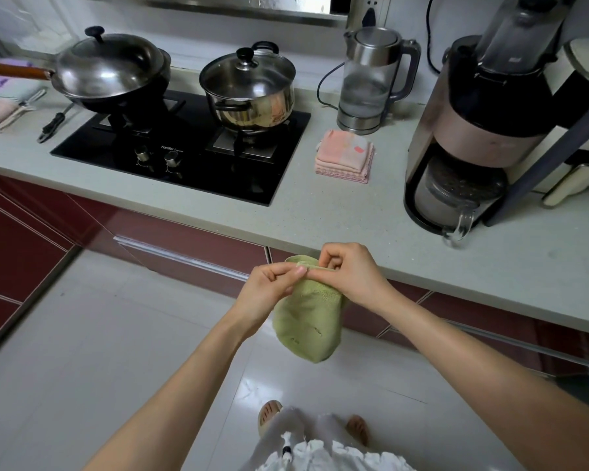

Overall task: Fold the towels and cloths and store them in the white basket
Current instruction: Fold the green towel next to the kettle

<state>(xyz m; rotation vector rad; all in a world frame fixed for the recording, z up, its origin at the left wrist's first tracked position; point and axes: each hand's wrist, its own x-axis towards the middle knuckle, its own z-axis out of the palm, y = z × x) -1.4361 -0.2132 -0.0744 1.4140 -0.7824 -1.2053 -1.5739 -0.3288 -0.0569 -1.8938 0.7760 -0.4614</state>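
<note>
A green cloth [308, 321] hangs doubled over in the air in front of the counter edge. My left hand [272, 287] pinches its top edge from the left, and my right hand [349, 273] pinches the same edge from the right, fingertips nearly meeting. A folded pink cloth stack [346, 154] lies on the counter between the stove and the blender. More folded cloths, pink and purple [0, 96], sit at the far left of the counter. No white basket is visible.
A black gas stove [184, 164] carries a lidded wok [109, 66] and a steel pot [249, 86]. A glass kettle [371, 79] and a large blender machine [483, 130] stand on the grey counter [354, 215]. Tongs [53, 125] lie left of the stove.
</note>
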